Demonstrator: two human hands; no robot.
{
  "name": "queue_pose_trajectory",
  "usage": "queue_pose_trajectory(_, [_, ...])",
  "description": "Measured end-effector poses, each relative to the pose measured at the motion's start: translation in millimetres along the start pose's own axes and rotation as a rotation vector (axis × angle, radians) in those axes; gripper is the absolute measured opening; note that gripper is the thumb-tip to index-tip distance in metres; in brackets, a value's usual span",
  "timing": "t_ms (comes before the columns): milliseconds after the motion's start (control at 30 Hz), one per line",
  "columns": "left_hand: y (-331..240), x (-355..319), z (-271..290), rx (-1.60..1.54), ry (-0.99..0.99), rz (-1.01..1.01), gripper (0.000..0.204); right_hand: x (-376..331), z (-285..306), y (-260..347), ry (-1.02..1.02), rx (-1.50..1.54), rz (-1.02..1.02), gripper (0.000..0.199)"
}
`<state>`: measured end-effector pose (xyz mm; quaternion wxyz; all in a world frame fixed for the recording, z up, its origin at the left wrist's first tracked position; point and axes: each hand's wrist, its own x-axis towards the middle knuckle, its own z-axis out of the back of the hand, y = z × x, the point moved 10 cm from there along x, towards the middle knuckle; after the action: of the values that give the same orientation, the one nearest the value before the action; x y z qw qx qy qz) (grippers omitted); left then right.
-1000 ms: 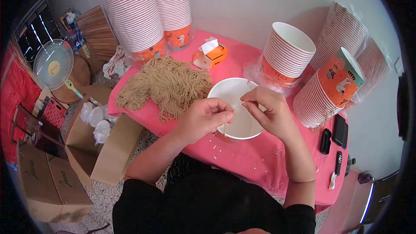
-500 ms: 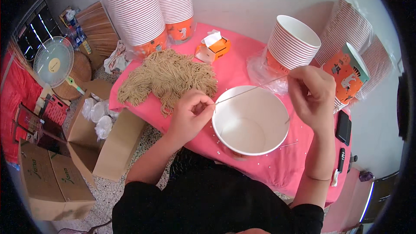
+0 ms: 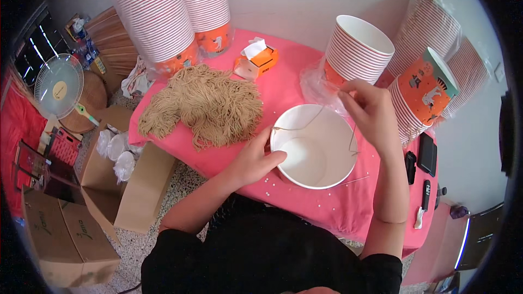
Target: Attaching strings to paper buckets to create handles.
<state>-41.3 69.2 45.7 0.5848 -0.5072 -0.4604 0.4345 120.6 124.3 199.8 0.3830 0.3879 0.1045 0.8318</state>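
A large white paper bucket [image 3: 327, 177] stands on the pink-covered table, its inside facing up. My left hand [image 3: 256, 159] is closed on its left rim, thumb over the edge and fingers around the outside. Above the far right of the bucket, my right hand [image 3: 370, 114] pinches a thin tan string [image 3: 305, 127]. One stretch of string sags across the opening to the left rim, where it seems to be attached. Another end hangs from the fingers along the bucket's right side. Beyond my left hand lies a big heap of tan strings [image 3: 212, 103].
An orange tissue box [image 3: 264, 62] is behind the strings. Tall stacks of paper buckets [image 3: 155, 22] stand at the back left, more [image 3: 359, 49] at the back right. Small white beads are scattered near the bucket. A black phone [image 3: 427, 155] lies at the right edge, an open carton [image 3: 144, 185] at left.
My left hand has let go of the string and taken hold of the bucket's rim. The string has gone from taut to slack. My right hand has moved slightly left and down.
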Motion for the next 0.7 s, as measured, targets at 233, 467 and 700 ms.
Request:
queue_pose_trajectory(233, [5.4,7.1,-10.0,-0.082,0.086,-0.033,0.061,-42.6,-97.4,-143.5,0.555,0.253,-0.253,0.018])
queue_pose_trajectory(467, [1.2,10.9,5.1,-0.055,-0.046,-0.193,0.064,-106.7,-110.7,-146.9,0.441,0.652,-0.502,0.035])
queue_pose_trajectory(700, [18.4,31.6,16.4,-0.510,-0.106,-0.073,0.065,-116.2,-65.0,-112.3,0.200,0.811,-0.425,0.031])
